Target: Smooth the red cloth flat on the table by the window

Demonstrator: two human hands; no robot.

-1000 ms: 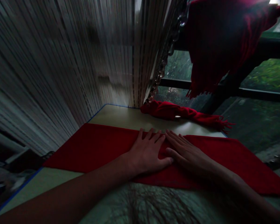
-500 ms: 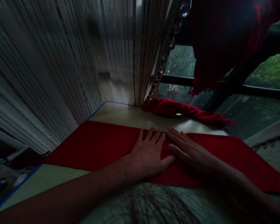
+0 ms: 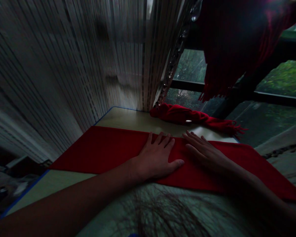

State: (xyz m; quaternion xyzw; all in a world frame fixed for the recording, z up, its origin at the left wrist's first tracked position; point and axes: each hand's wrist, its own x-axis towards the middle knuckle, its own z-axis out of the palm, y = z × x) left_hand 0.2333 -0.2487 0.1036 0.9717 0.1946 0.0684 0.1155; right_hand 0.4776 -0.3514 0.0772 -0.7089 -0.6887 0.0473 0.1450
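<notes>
A long red cloth [image 3: 108, 148], which looks like a scarf, is spread flat across the pale table [image 3: 130, 118]. On its middle lies my left hand [image 3: 158, 156], palm down, fingers spread towards the far edge. Just to the right, my right hand [image 3: 204, 149] rests on or just above the same cloth. Its fingers are stretched out and fairly close together, their tips around the cloth's far edge. Neither hand grips anything. The cloth's right part shows beyond my right forearm, which hides some of it.
A bunched red fringed scarf [image 3: 182, 113] lies along the table's back edge. Another dark red fringed cloth [image 3: 232, 49] hangs before the window [image 3: 192, 65]. A string curtain [image 3: 76, 59] falls at the left and back. Strands of hair [image 3: 162, 217] cross the near table area.
My right hand has moved a little to the right and away from my left hand, widening the gap between them. My left hand stays nearly in place on the cloth.
</notes>
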